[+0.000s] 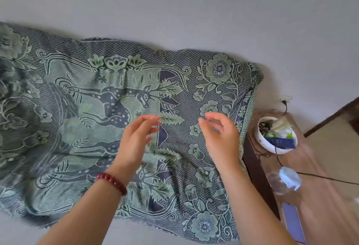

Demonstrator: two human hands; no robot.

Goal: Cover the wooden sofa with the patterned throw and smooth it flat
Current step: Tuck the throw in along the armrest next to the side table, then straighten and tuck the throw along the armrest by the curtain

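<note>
Below left hand, right hand: throw.

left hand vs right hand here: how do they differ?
The left hand has a red bead bracelet at its wrist; the right hand has a bare wrist. The left hand's fingers are nearly straight; the right hand's curve loosely. Both are over the throw, gripping nothing.

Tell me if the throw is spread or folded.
Spread. The throw lies open, with its deer and flower pattern showing across it. Shallow wrinkles cross the middle, and its left end runs out of view.
</note>
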